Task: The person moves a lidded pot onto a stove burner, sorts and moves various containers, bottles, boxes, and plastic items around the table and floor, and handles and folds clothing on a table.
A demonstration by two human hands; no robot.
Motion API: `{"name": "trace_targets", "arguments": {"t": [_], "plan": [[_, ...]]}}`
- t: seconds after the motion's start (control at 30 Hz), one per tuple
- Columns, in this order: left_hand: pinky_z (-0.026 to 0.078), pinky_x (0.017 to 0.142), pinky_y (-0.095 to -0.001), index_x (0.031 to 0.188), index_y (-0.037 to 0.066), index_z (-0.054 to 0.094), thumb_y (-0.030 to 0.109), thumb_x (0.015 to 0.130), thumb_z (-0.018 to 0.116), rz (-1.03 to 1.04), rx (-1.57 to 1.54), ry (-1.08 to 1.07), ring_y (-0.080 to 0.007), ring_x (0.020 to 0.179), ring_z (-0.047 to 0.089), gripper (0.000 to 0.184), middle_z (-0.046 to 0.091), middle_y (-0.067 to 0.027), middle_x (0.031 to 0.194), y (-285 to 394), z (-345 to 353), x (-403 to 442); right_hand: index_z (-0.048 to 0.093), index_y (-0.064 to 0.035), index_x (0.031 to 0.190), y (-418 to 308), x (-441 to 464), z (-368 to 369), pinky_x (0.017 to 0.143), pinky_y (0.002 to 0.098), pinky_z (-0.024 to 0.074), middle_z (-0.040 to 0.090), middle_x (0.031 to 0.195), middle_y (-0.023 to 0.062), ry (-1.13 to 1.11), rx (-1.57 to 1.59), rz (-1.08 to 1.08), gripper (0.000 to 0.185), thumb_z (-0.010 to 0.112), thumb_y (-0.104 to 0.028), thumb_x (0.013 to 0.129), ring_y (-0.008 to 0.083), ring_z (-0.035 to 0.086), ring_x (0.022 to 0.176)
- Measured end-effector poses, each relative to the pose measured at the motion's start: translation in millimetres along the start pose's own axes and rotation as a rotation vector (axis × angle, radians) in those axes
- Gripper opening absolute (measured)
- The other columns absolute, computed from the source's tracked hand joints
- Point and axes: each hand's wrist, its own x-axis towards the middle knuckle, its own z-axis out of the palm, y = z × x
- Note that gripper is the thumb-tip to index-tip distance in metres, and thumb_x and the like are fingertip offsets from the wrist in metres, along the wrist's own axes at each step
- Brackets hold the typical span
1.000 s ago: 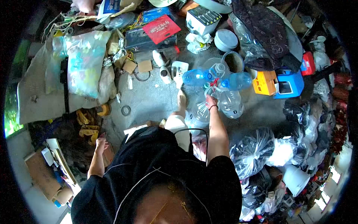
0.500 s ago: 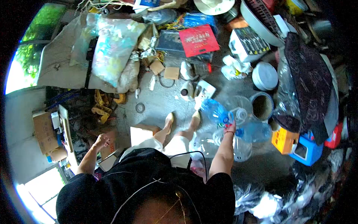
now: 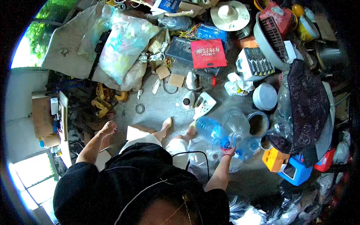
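My right hand (image 3: 229,151) is closed at the neck of a large blue-tinted plastic water bottle (image 3: 208,128), which tilts away toward my feet. Around it stand or lie more big plastic bottles: a clear one (image 3: 235,122) just beyond, a blue one (image 3: 248,147) to the right, and clear ones (image 3: 200,152) on the left, partly hidden. Out to the left, my left hand (image 3: 108,128) hangs in the air with its fingers curled in and nothing visible in them. Below it is a cardboard box (image 3: 137,132) beside my leg.
White jugs (image 3: 204,104) lie on the floor ahead of my feet. To the right are a round pot (image 3: 258,125), a white tub (image 3: 264,96), an orange box (image 3: 275,159) and a blue container (image 3: 296,170). Filled sacks (image 3: 125,45) and a red bag (image 3: 208,53) lie farther off.
My view has shifted, so the surroundings sit differently. My right hand, still on the blue bottle, has lowered slightly toward my body. My left hand remains out to the side.
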Motion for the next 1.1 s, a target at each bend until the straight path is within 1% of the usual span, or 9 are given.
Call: {"name": "trace_targets", "arguments": {"t": [0.27,0.37,0.47,0.6,0.67,0.8,0.93,1.03,1.1], "plan": [[0.045,0.049,-0.03,0.07,0.003,0.052,0.023,0.074,0.054,0.091,-0.167,-0.068,-0.0182,0.06,0.056,0.02,0.055,-0.0078,0.063,-4,4,35,0.055,-0.0018,0.085,-73,-111,-55,0.05,0.031,0.044,0.055,0.068,0.0073,-0.023,0.138,-0.11,0.036,0.052,-0.036,0.074,0.0179,0.052,0.056],[0.045,0.055,-0.0311,0.07,0.006,0.054,0.019,0.064,0.06,0.662,0.322,-0.053,-0.0205,0.067,0.055,0.016,0.055,-0.0079,0.066,-36,10,99,0.047,-0.0079,0.064,-105,-171,-42,0.04,0.024,0.0325,0.037,0.05,-0.002,-0.233,0.225,-0.163,0.036,0.051,-0.043,0.073,0.0094,0.037,0.043],[0.045,0.061,-0.0293,0.069,0.008,0.055,0.017,0.057,0.062,0.562,-0.125,-0.248,-0.0203,0.074,0.054,0.017,0.056,-0.0067,0.076,-29,5,127,0.046,-0.0086,0.062,-135,-212,-15,0.04,0.0224,0.0315,0.036,0.05,-0.0027,-0.221,0.046,-0.246,0.038,0.052,-0.044,0.072,0.0091,0.037,0.043],[0.043,0.044,-0.0264,0.085,0.002,0.052,0.011,0.071,0.053,0.674,0.047,-0.086,-0.0154,0.054,0.055,0.017,0.056,-0.0065,0.068,8,-17,131,0.042,-0.0131,0.058,-160,-255,42,0.045,0.0249,0.0349,0.037,0.052,-0.0034,-0.413,0.228,-0.21,0.036,0.053,-0.046,0.071,0.01,0.039,0.047],[0.046,0.065,-0.0295,0.074,0.003,0.057,0.015,0.058,0.06,0.621,0.231,-0.065,-0.021,0.074,0.054,0.02,0.056,-0.0074,0.076,8,-33,152,0.045,-0.0126,0.062,-184,-281,66,0.049,0.0263,0.0371,0.041,0.056,-0.0018,-0.502,0.316,-0.223,0.035,0.052,-0.046,0.071,0.0116,0.042,0.051],[0.046,0.063,-0.0292,0.075,0.003,0.057,0.015,0.064,0.056,0.782,0.499,0.042,-0.0213,0.073,0.055,0.016,0.056,-0.0116,0.08,-32,-74,212,0.053,-0.009,0.08,-237,-291,98,0.06,0.0327,0.0422,0.053,0.076,0.0044,-0.599,0.343,-0.233,0.04,0.048,-0.048,0.072,0.0189,0.05,0.069],[0.046,0.051,-0.0288,0.073,0.002,0.055,0.007,0.066,0.05,0.49,-0.01,0.041,-0.0197,0.063,0.056,0.01,0.056,-0.0102,0.072,-29,-124,199,0.053,-0.0081,0.091,-285,-418,134,0.063,0.0355,0.0429,0.054,0.086,0.0065,-0.534,0.386,-0.203,0.044,0.046,-0.047,0.072,0.0214,0.052,0.075],[0.044,0.044,-0.029,0.066,0.003,0.052,0.007,0.07,0.048,0.247,-0.416,0.037,-0.0161,0.053,0.053,0.006,0.054,-0.0069,0.063,-29,-143,214,0.053,-0.009,0.089,-320,-429,174,0.059,0.0341,0.0438,0.055,0.08,0.0049,-0.687,0.387,-0.277,0.04,0.043,-0.044,0.073,0.0193,0.053,0.068],[0.043,0.043,-0.0292,0.064,0.003,0.05,0.007,0.071,0.048,0.335,-0.335,0.035,-0.0151,0.051,0.052,0.008,0.053,-0.0053,0.06,-22,-162,211,0.054,-0.0092,0.088,-334,-442,207,0.056,0.0324,0.044,0.055,0.075,0.0041,-1.282,0.333,-0.38,0.035,0.041,-0.04,0.074,0.0178,0.053,0.064]]}}
